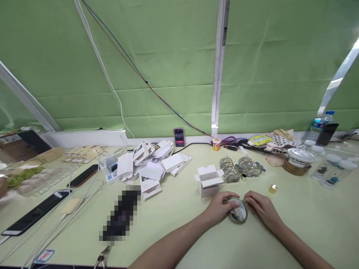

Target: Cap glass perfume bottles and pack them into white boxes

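My left hand (pixel 220 206) is closed around a flat oval glass bottle (pixel 239 213), its thumb lying across the face. At the upper right edge of the bottle, the fingers of my right hand (pixel 262 208) are pinched together at its neck; the fingertips hide the exact grip. A small gold cap (pixel 273 189) stands on the table beyond my right hand. Just past my left hand is a white box (pixel 209 183) with its flaps up. Similar shiny bottles (pixel 231 172) lie in rows behind, with small dark discs (pixel 244 175) among them.
Opened white cartons (pixel 151 172) are heaped left of the white box. Phones (pixel 37 211), cables and keys (pixel 102 257) lie further left. Clear lidded jars (pixel 338 173) and a lidded container (pixel 300 160) stand at the right. A small orange tub (pixel 215 144) is against the wall.
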Available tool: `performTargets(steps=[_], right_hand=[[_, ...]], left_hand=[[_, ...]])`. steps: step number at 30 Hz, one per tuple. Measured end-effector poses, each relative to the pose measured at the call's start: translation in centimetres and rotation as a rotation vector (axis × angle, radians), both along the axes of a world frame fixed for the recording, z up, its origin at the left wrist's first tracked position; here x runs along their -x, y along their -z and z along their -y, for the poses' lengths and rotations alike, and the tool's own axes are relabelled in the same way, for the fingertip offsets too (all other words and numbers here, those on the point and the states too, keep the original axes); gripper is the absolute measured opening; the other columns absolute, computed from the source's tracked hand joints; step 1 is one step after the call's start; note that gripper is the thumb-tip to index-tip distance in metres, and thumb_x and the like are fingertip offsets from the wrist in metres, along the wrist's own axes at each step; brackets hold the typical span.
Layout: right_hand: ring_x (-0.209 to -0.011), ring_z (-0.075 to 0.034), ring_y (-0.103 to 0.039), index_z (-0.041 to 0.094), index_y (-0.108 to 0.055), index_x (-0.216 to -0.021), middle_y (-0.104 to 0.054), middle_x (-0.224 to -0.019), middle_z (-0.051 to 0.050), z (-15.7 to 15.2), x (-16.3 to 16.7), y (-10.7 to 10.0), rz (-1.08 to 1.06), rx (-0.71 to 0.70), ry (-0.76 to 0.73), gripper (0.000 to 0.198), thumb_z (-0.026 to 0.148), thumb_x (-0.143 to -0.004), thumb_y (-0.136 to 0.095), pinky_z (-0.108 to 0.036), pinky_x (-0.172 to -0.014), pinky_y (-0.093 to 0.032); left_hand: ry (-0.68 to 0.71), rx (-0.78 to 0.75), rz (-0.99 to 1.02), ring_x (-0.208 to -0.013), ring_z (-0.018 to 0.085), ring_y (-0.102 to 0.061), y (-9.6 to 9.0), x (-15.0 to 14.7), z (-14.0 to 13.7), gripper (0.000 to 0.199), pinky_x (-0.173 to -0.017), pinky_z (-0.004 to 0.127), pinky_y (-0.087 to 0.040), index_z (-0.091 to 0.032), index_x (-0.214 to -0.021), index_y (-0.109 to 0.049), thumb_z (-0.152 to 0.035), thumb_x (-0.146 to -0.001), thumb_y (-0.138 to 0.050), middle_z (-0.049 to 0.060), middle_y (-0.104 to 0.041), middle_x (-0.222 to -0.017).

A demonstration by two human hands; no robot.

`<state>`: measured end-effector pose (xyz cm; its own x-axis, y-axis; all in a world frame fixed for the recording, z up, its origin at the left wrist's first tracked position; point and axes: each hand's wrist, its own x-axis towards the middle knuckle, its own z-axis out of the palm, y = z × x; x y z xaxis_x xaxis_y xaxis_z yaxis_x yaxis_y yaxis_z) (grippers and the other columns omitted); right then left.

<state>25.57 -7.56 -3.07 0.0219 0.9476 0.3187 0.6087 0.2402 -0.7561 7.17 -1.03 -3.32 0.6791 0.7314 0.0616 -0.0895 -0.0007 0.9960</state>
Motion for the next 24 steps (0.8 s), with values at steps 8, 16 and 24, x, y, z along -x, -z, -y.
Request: performTargets(steps=[8, 16, 24], right_hand=[[-0.081, -0.020, -0.062, 0.025, -0.061, -0.109, -0.065, -0.097, -0.006, -0.01, -0.27, 0.02, -0.028, -0.125, -0.067, 0.029, 0.037, -0.094, -0.040, -0.033, -0.073, -0.050], [-0.075, -0.020, -0.063, 0.024, -0.062, -0.091, -0.067, -0.082, -0.004, -0.13, -0.15, 0.07, 0.016, -0.137, -0.052, 0.021, 0.034, -0.092, -0.044, -0.030, -0.067, -0.049], [-0.056, -0.017, -0.056, 0.024, -0.046, -0.119, -0.055, -0.064, 0.004, -0.01, -0.54, 0.73, 0.004, -0.063, 0.106, 0.033, 0.041, -0.095, -0.031, -0.027, -0.058, -0.045]], left_hand=[[-0.010, 0.018, 0.017, -0.086, 0.022, -0.061, -0.07, -0.01, 0.03, 0.049, -0.080, 0.033, -0.046, -0.014, -0.103, -0.070, -0.048, -0.066, -0.075, 0.009, -0.069, -0.096], [0.011, 0.038, 0.020, -0.082, 0.020, -0.061, 0.01, -0.04, 0.04, 0.048, -0.077, 0.031, -0.046, -0.015, -0.102, -0.070, -0.047, -0.066, -0.075, 0.008, -0.069, -0.092], [0.006, 0.047, 0.014, -0.081, 0.020, -0.060, -0.45, -0.10, 0.20, 0.047, -0.075, 0.030, -0.044, -0.015, -0.100, -0.070, -0.045, -0.065, -0.076, 0.007, -0.069, -0.092]])
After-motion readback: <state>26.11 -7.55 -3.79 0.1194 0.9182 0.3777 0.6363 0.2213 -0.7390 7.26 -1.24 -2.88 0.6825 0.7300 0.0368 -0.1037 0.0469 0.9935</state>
